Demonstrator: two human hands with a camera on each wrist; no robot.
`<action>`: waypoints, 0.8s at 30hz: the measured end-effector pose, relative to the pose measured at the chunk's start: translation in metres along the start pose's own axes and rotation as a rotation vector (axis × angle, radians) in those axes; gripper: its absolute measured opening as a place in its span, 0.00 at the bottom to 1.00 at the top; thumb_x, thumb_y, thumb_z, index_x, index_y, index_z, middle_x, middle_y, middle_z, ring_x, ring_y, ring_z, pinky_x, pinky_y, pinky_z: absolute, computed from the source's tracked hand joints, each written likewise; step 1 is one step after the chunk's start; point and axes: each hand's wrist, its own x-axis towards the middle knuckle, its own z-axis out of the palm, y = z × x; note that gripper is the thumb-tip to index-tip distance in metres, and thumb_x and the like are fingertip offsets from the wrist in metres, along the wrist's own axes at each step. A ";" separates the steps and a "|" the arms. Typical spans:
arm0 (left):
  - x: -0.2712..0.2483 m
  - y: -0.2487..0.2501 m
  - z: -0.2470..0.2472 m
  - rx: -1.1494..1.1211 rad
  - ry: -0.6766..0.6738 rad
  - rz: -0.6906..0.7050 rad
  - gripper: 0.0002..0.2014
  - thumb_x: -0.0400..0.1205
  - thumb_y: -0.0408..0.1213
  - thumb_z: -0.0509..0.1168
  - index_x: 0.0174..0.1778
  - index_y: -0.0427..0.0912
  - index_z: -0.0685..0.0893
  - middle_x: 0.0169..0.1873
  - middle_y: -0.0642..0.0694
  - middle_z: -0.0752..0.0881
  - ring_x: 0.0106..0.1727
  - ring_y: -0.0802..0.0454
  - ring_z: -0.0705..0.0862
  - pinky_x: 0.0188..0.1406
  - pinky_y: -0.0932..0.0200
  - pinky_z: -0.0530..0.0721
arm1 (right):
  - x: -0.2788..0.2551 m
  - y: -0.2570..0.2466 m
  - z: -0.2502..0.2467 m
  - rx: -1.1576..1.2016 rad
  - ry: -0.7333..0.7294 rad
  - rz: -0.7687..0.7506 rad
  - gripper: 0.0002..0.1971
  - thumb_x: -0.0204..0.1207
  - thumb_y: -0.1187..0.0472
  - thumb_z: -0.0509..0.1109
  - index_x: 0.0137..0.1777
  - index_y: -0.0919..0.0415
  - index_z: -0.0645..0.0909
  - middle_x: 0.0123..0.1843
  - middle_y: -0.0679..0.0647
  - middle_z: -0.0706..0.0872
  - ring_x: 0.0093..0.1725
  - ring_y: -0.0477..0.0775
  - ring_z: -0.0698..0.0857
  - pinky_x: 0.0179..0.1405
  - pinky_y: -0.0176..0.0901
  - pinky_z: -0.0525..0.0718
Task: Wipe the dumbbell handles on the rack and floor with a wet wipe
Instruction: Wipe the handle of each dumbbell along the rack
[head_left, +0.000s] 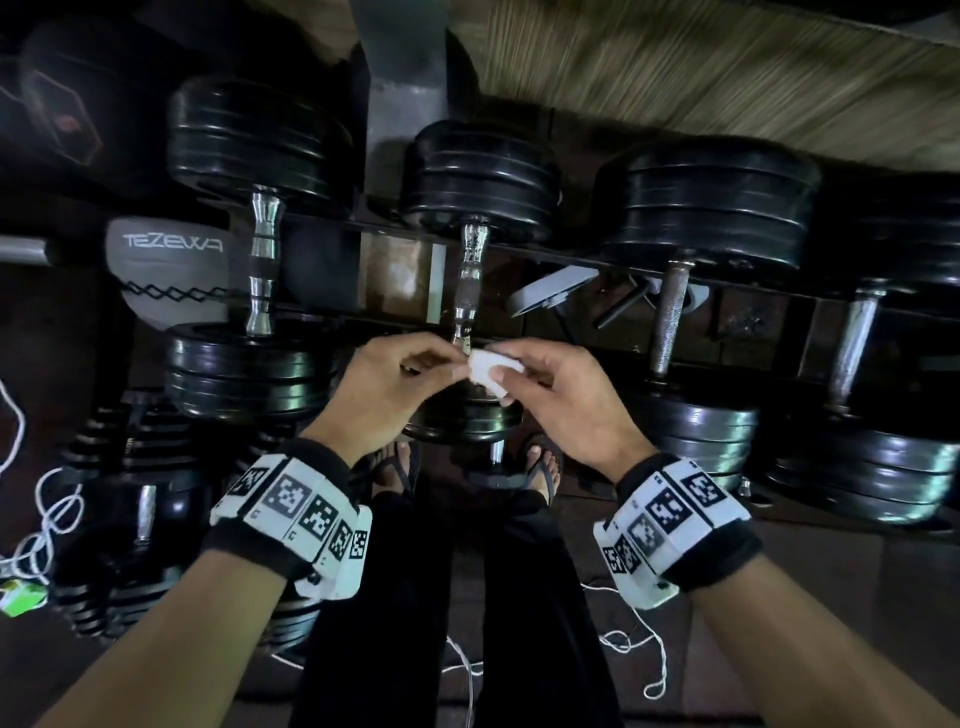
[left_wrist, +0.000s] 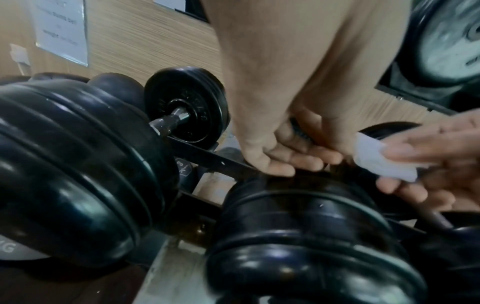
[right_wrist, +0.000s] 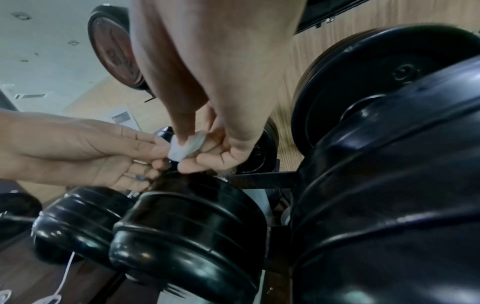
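Note:
A folded white wet wipe (head_left: 488, 368) (left_wrist: 381, 162) (right_wrist: 187, 146) is held between both hands, just above the near weight of the middle dumbbell on the rack. My left hand (head_left: 448, 364) (left_wrist: 298, 162) (right_wrist: 158, 151) pinches its left end. My right hand (head_left: 500, 385) (left_wrist: 426, 166) (right_wrist: 205, 152) grips the rest with thumb and fingers. The middle dumbbell's chrome handle (head_left: 470, 280) runs away from the hands; its near end is hidden behind them. Other handles lie at left (head_left: 262, 265), right (head_left: 670, 317) and far right (head_left: 854, 343).
The black rack rail (head_left: 597, 257) crosses under the handles. A grey TEZEWA ball (head_left: 166, 270) sits at the left. More dumbbells (head_left: 135, 467), white cord (head_left: 47, 514) and a green packet (head_left: 21, 597) lie on the floor. My sandalled feet (head_left: 400, 467) stand under the rack's front.

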 end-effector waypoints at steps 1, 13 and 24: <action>0.005 -0.008 0.000 0.044 0.090 -0.002 0.03 0.81 0.39 0.72 0.48 0.48 0.91 0.44 0.57 0.90 0.45 0.66 0.85 0.48 0.75 0.76 | 0.007 0.002 0.000 -0.041 0.056 -0.016 0.10 0.82 0.62 0.73 0.62 0.57 0.88 0.51 0.48 0.92 0.46 0.49 0.90 0.52 0.39 0.86; 0.024 -0.066 0.016 0.243 0.521 0.052 0.12 0.82 0.32 0.60 0.50 0.36 0.90 0.43 0.49 0.84 0.47 0.41 0.86 0.56 0.51 0.83 | 0.080 -0.008 0.029 -0.702 -0.063 -0.177 0.06 0.78 0.65 0.72 0.54 0.59 0.82 0.53 0.60 0.87 0.52 0.64 0.86 0.54 0.55 0.85; 0.027 -0.072 0.009 0.135 0.416 -0.028 0.09 0.82 0.36 0.63 0.50 0.43 0.89 0.45 0.50 0.84 0.47 0.41 0.86 0.57 0.39 0.84 | 0.088 -0.006 0.023 -0.596 -0.080 -0.093 0.02 0.77 0.59 0.76 0.48 0.55 0.88 0.42 0.52 0.87 0.42 0.53 0.85 0.36 0.40 0.77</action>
